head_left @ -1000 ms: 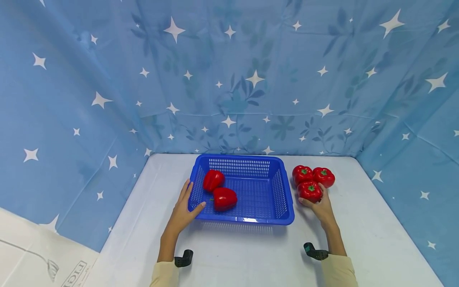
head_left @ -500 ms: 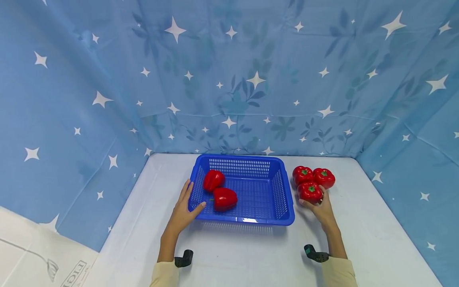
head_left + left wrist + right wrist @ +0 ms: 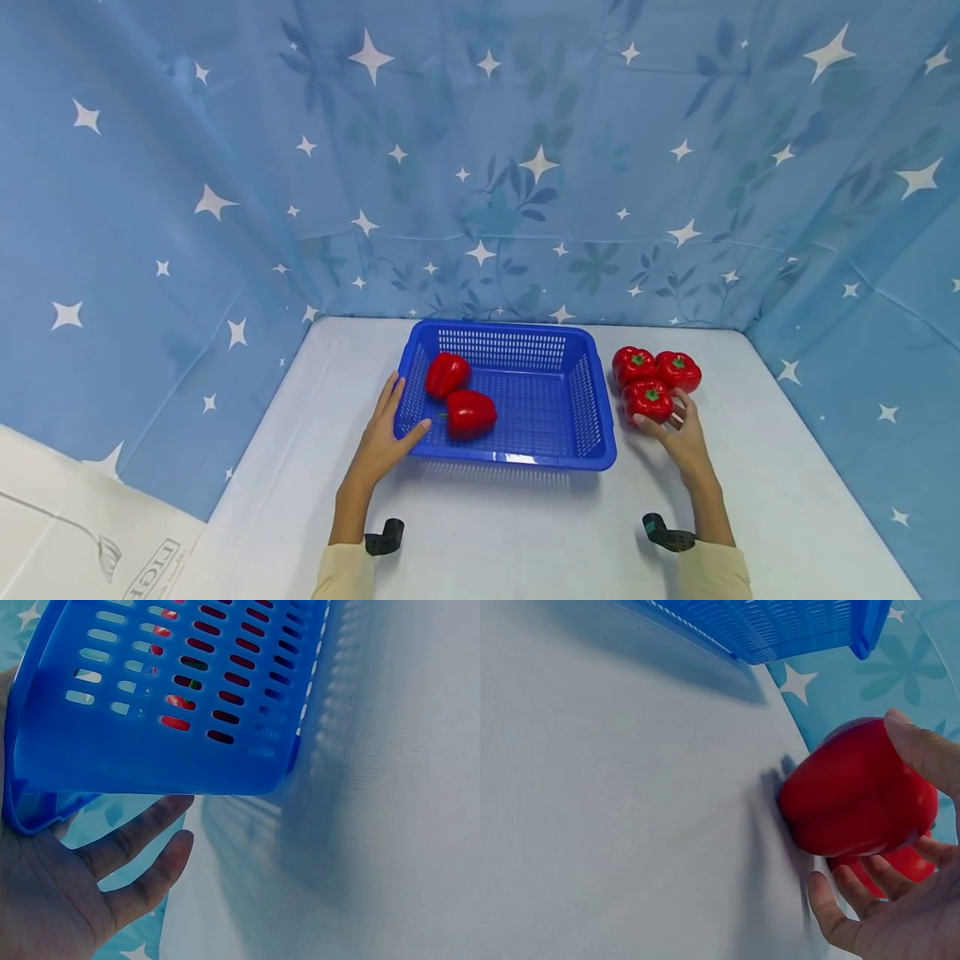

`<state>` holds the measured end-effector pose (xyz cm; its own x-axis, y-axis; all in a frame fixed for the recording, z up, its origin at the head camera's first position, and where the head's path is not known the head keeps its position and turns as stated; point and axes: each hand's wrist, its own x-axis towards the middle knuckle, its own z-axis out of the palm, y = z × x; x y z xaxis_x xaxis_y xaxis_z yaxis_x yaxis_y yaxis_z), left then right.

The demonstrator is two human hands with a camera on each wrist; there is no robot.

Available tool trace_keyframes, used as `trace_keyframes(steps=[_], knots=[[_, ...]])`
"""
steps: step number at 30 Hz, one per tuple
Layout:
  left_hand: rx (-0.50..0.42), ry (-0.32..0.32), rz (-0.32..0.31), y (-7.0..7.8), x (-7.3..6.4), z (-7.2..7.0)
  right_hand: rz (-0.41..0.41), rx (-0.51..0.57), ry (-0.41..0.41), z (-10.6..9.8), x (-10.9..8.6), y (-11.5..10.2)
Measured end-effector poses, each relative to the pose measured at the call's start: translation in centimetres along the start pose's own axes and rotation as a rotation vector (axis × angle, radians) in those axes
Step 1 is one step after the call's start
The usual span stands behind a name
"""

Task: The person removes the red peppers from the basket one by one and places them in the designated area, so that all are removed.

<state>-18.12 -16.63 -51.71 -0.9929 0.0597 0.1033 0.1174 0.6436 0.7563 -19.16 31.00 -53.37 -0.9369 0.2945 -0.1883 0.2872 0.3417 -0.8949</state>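
Note:
My left hand (image 3: 377, 446) rests at the near left corner of a blue plastic basket (image 3: 517, 459), its fingers straight along the left rim and its thumb over the front corner. In the left wrist view, two fingers (image 3: 154, 881) stretch out below the basket wall. On the right, my right hand (image 3: 686, 446) is beside the nearest red bell pepper (image 3: 647, 403), which stands upright with its green stem up. The thumb tip overlaps this pepper's near side; the other fingers are spread loosely at its right, as the right wrist view shows too.
Two red bell peppers, one at the back (image 3: 447, 375) and one in front (image 3: 470, 414), lie on their sides in the basket's left half. Behind the nearest pepper stand two more, at left (image 3: 633, 367) and right (image 3: 678, 372). A star-patterned blue curtain (image 3: 480, 208) surrounds the white table (image 3: 510, 533).
My right hand has shifted slightly to the right and its fingers have loosened from around the nearest bell pepper. The peppers and my left hand have stayed in place.

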Motion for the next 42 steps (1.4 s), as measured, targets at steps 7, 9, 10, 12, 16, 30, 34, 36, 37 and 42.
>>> trace_keyframes(steps=[7, 9, 10, 12, 16, 30, 34, 36, 37, 42], knots=[[-0.001, -0.002, 0.009, 0.1, 0.2, -0.2, -0.021, 0.019, 0.038, -0.7, -0.5, -0.2], [0.002, -0.001, 0.011, 0.1, 0.3, -0.2, -0.03, 0.027, 0.047, -0.9, -0.7, -0.4], [0.005, 0.0, 0.012, 0.2, 0.3, -0.2, -0.034, 0.031, 0.053, -1.0, -0.8, -0.5], [0.003, 0.001, 0.012, 0.2, 0.3, -0.2, -0.042, 0.044, 0.069, -1.1, -1.0, -0.8], [0.0, -0.002, 0.011, 0.2, 0.2, -0.3, -0.052, 0.057, 0.122, -1.3, -1.3, -1.1], [0.006, 0.001, 0.001, 0.3, 0.3, -0.1, -0.128, 0.077, 0.214, -2.5, -1.2, -4.0], [0.012, 0.006, 0.001, 0.2, 0.2, 0.0, -0.188, 0.065, 0.206, -2.5, -1.3, -5.2], [0.014, 0.01, -0.002, 0.1, 0.1, 0.0, -0.223, 0.056, 0.196, -2.4, -1.3, -5.7], [0.017, 0.01, -0.003, 0.1, 0.1, 0.0, -0.236, 0.046, 0.193, -2.3, -1.3, -6.0], [0.017, 0.005, -0.007, 0.1, -0.1, 0.0, -0.293, 0.021, 0.144, -1.6, -1.2, -7.4]])
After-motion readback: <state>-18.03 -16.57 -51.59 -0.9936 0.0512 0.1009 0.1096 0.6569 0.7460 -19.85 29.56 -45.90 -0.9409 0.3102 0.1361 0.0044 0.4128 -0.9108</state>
